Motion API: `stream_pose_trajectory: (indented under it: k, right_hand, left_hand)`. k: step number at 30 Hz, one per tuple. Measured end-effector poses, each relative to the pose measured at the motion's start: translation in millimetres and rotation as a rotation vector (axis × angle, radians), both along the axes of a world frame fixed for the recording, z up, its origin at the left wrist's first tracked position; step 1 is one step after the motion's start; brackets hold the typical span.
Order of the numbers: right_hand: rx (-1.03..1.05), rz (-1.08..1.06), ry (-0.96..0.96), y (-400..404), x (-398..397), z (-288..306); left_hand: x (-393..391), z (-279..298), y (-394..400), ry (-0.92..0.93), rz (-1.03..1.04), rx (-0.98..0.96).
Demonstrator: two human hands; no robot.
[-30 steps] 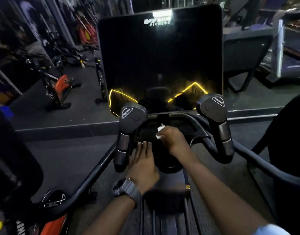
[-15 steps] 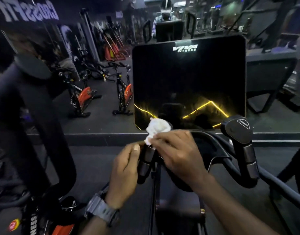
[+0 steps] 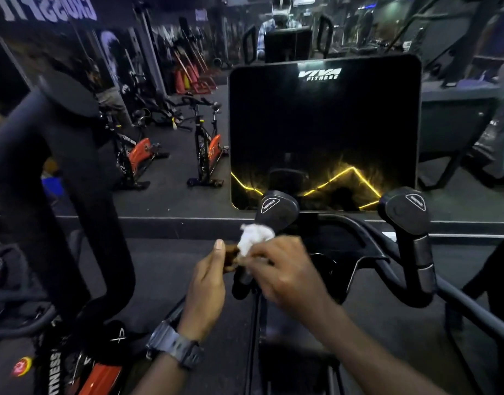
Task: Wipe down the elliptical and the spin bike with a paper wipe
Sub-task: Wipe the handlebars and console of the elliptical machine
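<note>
The elliptical's dark console screen (image 3: 324, 129) fills the centre, with two short black handgrips below it. My right hand (image 3: 285, 272) holds a crumpled white paper wipe (image 3: 255, 238) against the left handgrip (image 3: 276, 209), just under its rounded cap. My left hand (image 3: 208, 283), with a grey watch on the wrist, touches the same grip from the left, thumb up and fingers curled towards the post. The right handgrip (image 3: 407, 215) stands free. A tall curved moving arm (image 3: 82, 181) of the elliptical rises at the left.
An orange-and-black spin bike frame (image 3: 99, 374) sits at the lower left beside me. Ahead is a mirror wall showing two orange spin bikes (image 3: 208, 149), a rack of bars, and a person's reflection. A treadmill (image 3: 458, 109) stands at the right.
My view has lifted from the centre post to the console. My right hand carried the wipe up to the left handgrip and rubs down it; my left hand came off the post to hold that grip.
</note>
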State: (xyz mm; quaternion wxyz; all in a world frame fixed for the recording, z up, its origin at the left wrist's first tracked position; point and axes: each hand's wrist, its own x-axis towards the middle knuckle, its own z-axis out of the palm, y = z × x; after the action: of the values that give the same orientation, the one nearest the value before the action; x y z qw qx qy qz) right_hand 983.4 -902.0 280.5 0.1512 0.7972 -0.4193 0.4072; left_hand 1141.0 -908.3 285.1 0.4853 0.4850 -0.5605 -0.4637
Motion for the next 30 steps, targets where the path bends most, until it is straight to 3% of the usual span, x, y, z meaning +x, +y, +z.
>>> stream_pose_trajectory:
  k: [2, 4, 9, 13, 14, 17, 21, 26, 30]
  right_hand:
    - [0.049, 0.084, 0.085, 6, 23, -32]
    - [-0.059, 0.122, 0.188, 6, 22, -44]
    - [-0.206, -0.093, -0.013, -9, 6, -4]
    - [-0.175, 0.081, 0.259, 4, 25, -51]
    - [-0.16, 0.086, 0.248, 3, 18, -50]
    - [-0.183, -0.026, -0.092, -5, 2, -30]
    - [0.008, 0.011, -0.654, 7, 27, -34]
    - [0.245, 0.04, -0.899, 29, 56, -89]
    - [0.398, 0.02, -1.157, 21, 48, -80]
  left_hand:
    - [-2, -1, 1, 0.005, -0.017, 0.002]
    - [0, -1, 1, 0.017, -0.027, 0.011]
    - [1, -6, 0, 0.032, -0.018, 0.028]
    - [5, -9, 1, 0.026, -0.024, 0.041]
    - [6, -9, 2, 0.025, -0.034, 0.049]
    - [10, -11, 8, 0.015, -0.03, 0.076]
    - [8, -16, 13, 0.008, -0.005, 0.065]
    - [8, -20, 14, -0.036, -0.023, 0.065]
    - [9, -21, 15, -0.052, -0.04, 0.07]
